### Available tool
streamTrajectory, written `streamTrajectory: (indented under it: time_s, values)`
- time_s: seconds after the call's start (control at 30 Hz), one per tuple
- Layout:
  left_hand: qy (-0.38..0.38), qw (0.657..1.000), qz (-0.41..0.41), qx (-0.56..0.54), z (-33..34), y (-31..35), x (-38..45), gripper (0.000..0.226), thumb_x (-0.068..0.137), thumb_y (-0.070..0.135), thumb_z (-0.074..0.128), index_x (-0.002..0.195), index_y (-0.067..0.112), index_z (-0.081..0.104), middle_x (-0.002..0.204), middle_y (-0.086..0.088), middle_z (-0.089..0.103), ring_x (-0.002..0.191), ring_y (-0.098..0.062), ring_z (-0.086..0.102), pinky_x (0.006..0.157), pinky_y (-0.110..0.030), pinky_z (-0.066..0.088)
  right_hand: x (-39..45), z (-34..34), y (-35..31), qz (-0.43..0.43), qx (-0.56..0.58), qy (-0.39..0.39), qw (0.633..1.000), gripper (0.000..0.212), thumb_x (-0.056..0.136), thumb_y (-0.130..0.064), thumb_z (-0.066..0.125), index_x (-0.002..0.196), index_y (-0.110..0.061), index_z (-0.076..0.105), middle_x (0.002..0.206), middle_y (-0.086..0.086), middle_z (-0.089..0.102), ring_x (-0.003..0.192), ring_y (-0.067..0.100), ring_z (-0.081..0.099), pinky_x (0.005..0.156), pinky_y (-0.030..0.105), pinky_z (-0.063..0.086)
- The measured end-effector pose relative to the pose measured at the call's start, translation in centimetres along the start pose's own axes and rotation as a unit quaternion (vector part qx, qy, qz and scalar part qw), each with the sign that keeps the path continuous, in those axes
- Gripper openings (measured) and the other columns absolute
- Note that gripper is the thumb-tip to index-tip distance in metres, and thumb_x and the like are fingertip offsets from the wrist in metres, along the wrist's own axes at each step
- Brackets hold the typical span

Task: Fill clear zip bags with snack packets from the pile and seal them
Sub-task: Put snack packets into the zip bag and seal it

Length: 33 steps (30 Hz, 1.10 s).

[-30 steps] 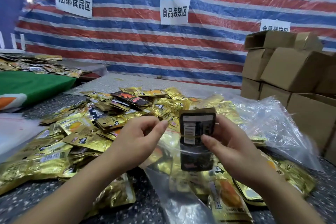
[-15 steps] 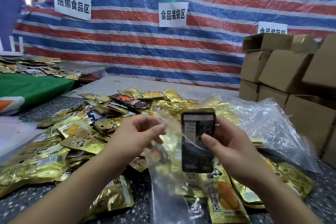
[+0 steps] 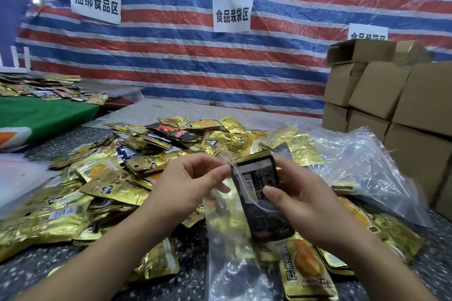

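My right hand grips a black snack packet upright, its lower part inside a clear zip bag that hangs down in front of me. My left hand pinches the bag's top edge next to the packet, pulling the mouth apart. A large pile of gold and black snack packets covers the speckled table behind and under both hands. Several gold packets show through the clear bag.
A heap of clear plastic bags lies at the right. Stacked cardboard boxes stand at the far right. A green cloth with more packets sits at the left, before a striped tarp wall with paper signs.
My left hand has taken hold of the bag's top edge and lifted it up around the black packet, which my right hand now holds partly inside the bag.
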<state>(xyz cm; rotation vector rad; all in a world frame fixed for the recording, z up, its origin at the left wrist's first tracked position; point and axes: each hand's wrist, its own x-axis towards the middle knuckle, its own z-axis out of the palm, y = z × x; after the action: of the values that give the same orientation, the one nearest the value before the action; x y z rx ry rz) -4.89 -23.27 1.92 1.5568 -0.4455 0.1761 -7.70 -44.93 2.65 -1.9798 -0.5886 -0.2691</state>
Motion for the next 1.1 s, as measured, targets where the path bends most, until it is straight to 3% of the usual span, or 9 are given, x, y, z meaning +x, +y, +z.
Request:
streamTrajectory:
  time_s: [0.17,0.33,0.43,0.57,0.7,0.77,0.83,0.97,1.1]
  values:
    - [-0.047,0.998,-0.022,0.023,0.9,-0.4,-0.5,0.016,0.075,0.032,0.070,0.074,0.016,0.074,0.072,-0.001,0.074,0.065,-0.012,0.069,0.059,-0.023,0.054,0.0,-0.1,0.5,0.001,-0.077,0.018,0.997,0.023,0.091,-0.021,0.065,0.106,-0.037,0.059,0.100,-0.003,0.074,0.093,0.015,0.071,0.078,0.049,0.059]
    - [-0.051,0.998,0.004,0.049,1.2,-0.8,-0.6,0.011,0.088,0.015,0.069,0.081,0.013,0.078,0.079,0.000,0.075,0.075,-0.012,0.069,0.070,-0.026,0.056,-0.2,0.7,0.2,-0.037,-0.199,-0.030,0.979,0.031,0.086,-0.030,0.071,0.115,-0.041,0.069,0.090,-0.027,0.071,0.082,-0.007,0.064,0.072,0.014,0.048]
    - [-0.029,0.998,0.006,0.053,1.4,-0.8,-0.6,0.011,0.089,0.013,0.068,0.082,0.012,0.077,0.077,-0.004,0.076,0.070,-0.011,0.070,0.062,-0.019,0.052,0.0,0.9,0.0,-0.071,-0.250,-0.008,0.965,0.016,0.091,-0.028,0.069,0.106,-0.031,0.076,0.087,-0.020,0.071,0.082,-0.001,0.063,0.067,0.018,0.047]
    - [0.021,1.000,-0.011,-0.016,1.2,-0.3,-0.4,0.011,0.087,0.015,0.067,0.080,0.013,0.075,0.075,-0.010,0.075,0.061,-0.018,0.071,0.056,-0.026,0.058,0.0,0.2,-0.3,-0.103,-0.209,0.099,0.967,0.030,0.093,-0.045,0.056,0.083,-0.023,0.073,0.078,-0.014,0.067,0.078,0.005,0.062,0.063,0.022,0.048]
    - [0.046,0.994,-0.019,-0.097,1.0,0.5,-0.5,0.015,0.072,0.029,0.066,0.073,0.020,0.078,0.076,-0.013,0.074,0.058,-0.019,0.071,0.051,-0.027,0.058,0.2,0.1,0.5,0.021,-0.047,0.184,0.982,0.053,0.072,-0.083,0.052,0.105,-0.043,0.064,0.103,-0.025,0.065,0.096,-0.002,0.065,0.072,0.021,0.055]
    - [0.057,0.992,-0.020,-0.112,0.9,0.6,-0.4,0.016,0.072,0.029,0.065,0.075,0.021,0.079,0.078,-0.012,0.075,0.057,-0.017,0.070,0.050,-0.027,0.057,0.6,-0.2,1.1,0.122,0.019,0.153,0.980,0.076,0.056,-0.089,0.062,0.116,-0.044,0.058,0.108,-0.017,0.068,0.093,0.004,0.069,0.079,0.033,0.057]
    - [0.066,0.991,-0.017,-0.115,0.6,0.5,-0.3,0.018,0.075,0.028,0.064,0.078,0.017,0.077,0.080,-0.012,0.075,0.060,-0.022,0.072,0.054,-0.033,0.059,0.9,-0.7,1.4,0.191,0.100,0.085,0.973,0.085,0.052,-0.074,0.076,0.122,-0.029,0.061,0.104,0.001,0.073,0.083,0.017,0.073,0.081,0.042,0.058]
    - [0.084,0.987,-0.014,-0.139,0.3,0.5,-0.1,0.019,0.079,0.028,0.062,0.082,0.014,0.074,0.081,-0.012,0.074,0.062,-0.026,0.072,0.053,-0.031,0.058,0.6,-0.6,1.9,0.207,0.204,-0.070,0.954,0.066,0.053,-0.063,0.088,0.103,-0.020,0.077,0.104,0.014,0.074,0.089,0.024,0.071,0.079,0.031,0.059]
    - [0.091,0.985,-0.013,-0.145,0.2,0.4,0.0,0.020,0.079,0.028,0.062,0.085,0.013,0.073,0.079,-0.011,0.074,0.059,-0.024,0.072,0.050,-0.027,0.058,0.3,0.7,2.0,0.205,0.148,-0.090,0.963,0.035,0.077,-0.042,0.081,0.093,-0.010,0.079,0.100,0.015,0.075,0.094,0.027,0.071,0.099,0.050,0.053]
